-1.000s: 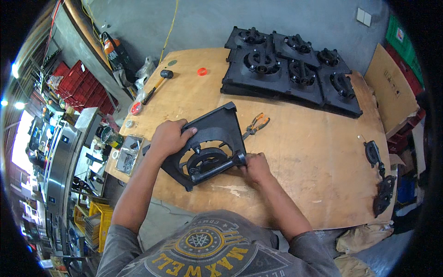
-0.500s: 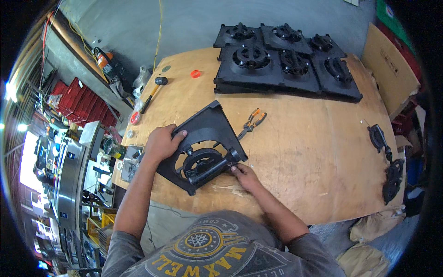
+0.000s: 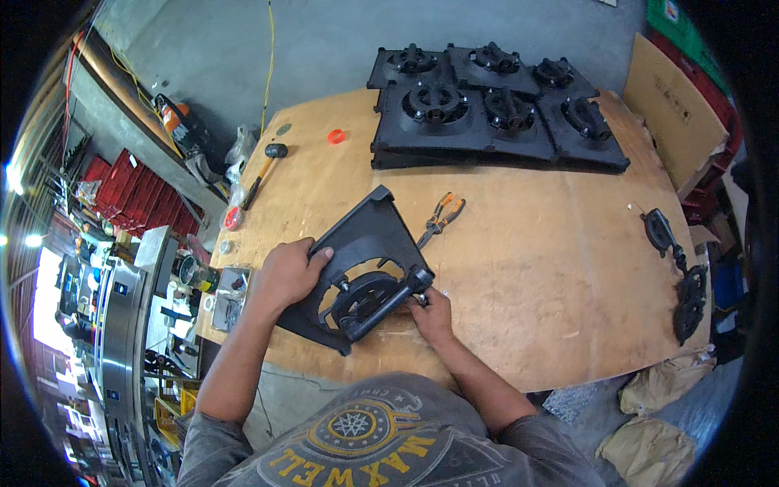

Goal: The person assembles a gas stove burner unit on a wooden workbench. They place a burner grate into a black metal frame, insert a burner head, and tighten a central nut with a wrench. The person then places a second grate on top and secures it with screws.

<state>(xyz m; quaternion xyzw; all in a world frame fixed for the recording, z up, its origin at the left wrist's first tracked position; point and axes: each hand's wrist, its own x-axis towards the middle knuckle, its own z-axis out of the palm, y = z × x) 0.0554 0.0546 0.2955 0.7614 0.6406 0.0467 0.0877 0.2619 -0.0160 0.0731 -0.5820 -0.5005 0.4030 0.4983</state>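
A black square plate (image 3: pixel 357 235) with a large round opening stands tilted above the near part of the wooden table (image 3: pixel 527 260). In its opening sits a black ring-shaped burner (image 3: pixel 389 308) with a thick pipe along one side. My left hand (image 3: pixel 288 276) grips the plate's left edge, thumb on the upper face and fingers hidden beneath. By the pipe's right end, my right hand (image 3: pixel 432 316) is closed, with a small shiny bit at its fingertips that I cannot make out. Just beyond the plate lie orange-and-black pliers (image 3: pixel 444 217), jaws partly hidden behind its edge.
Several black plates with burners (image 3: pixel 422 134) are stacked at the far right. Loose black burners (image 3: pixel 690 304) lie at the right edge, near a cardboard sheet (image 3: pixel 677 122). At left are a mallet (image 3: pixel 264 174), a red ring (image 3: pixel 336 137) and a clear bag of parts (image 3: pixel 233 296).
The plate and burner have tipped, and the pipe's right end has turned. My right hand has shifted slightly to the right, still by the pipe end. My left hand keeps its grip.
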